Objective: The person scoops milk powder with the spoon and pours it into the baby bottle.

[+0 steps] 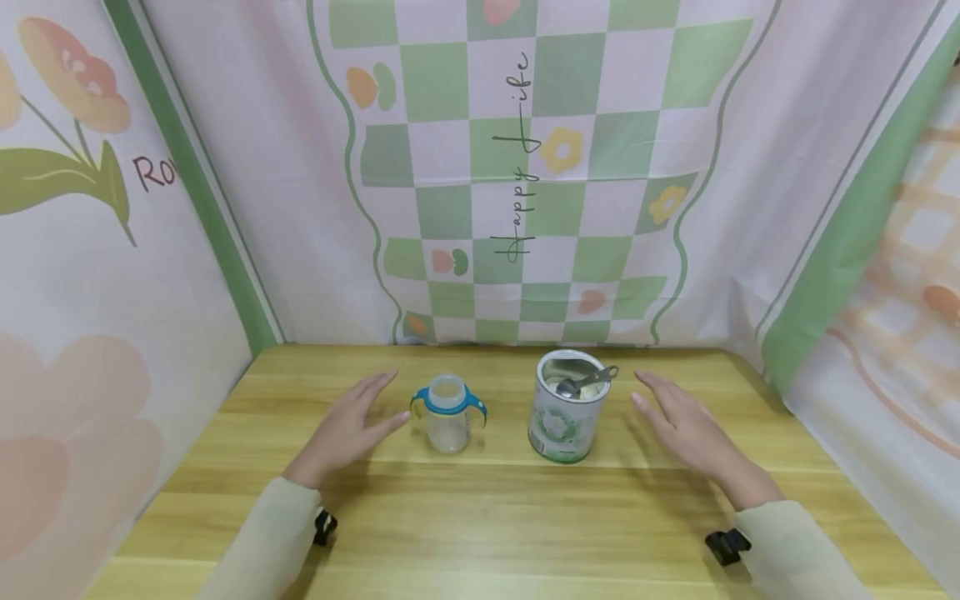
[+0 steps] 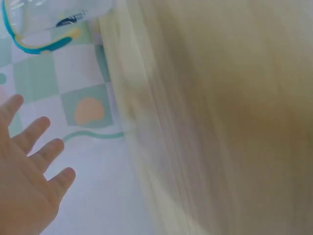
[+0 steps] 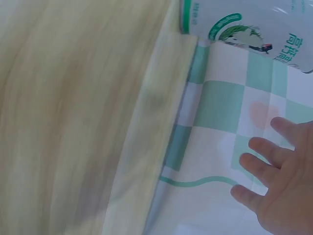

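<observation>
And here we are, two bare hands above a pale wood-grain tabletop [image 1: 465,525]. The left hand [image 1: 348,429] comes in from the left, fingers spread wide and holding nothing, its thumb tip right by a translucent, open-topped plastic bottle with a blue two-handled collar [image 1: 448,429]; whether they touch, I can't tell. The bottle stands upright, left of centre. Over to its right, also upright, an open white-and-green cylindrical can [image 1: 564,429], pale contents showing inside, with a grey long-handled scoop [image 1: 570,388] leaning in it, handle out over the right rim. Just right of the can, the right hand [image 1: 690,429], fingers wide apart, nothing in them! Across the far side hangs a green-and-white checked fabric [image 1: 501,137] lettered "Happy Life".
</observation>
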The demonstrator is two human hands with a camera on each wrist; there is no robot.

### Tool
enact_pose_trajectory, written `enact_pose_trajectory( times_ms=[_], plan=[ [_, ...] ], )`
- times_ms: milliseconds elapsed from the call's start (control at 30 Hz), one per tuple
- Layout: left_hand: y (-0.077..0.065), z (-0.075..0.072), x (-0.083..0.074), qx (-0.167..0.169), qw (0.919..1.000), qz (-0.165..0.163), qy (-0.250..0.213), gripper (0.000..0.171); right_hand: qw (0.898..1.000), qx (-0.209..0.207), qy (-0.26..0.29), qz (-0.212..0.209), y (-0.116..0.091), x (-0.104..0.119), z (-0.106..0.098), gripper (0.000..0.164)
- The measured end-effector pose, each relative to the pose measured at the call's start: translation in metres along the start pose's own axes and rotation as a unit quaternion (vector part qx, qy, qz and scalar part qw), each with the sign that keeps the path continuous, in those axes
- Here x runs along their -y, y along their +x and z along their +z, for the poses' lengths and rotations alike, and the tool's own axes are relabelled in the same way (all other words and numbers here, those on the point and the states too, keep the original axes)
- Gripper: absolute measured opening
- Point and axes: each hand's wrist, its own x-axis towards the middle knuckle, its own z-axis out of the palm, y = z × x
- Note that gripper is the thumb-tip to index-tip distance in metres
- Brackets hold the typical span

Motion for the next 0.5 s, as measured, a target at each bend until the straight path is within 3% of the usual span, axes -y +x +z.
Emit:
enact_pose_trajectory(
  times_ms=[200,500],
  plan=[
    [0.006,-0.001,-0.01,-0.009,0.9983,-0.014,-0.056,0.076,0.998,0.0,0.06,-0.014,0.001,0.005,-0.003,0.058],
    [0.021,0.002,-0.026,-0.04,0.994,0.022,-0.099,0.06,0.998,-0.018,0.066,-0.014,0.004,0.012,-0.008,0.055]
  ],
)
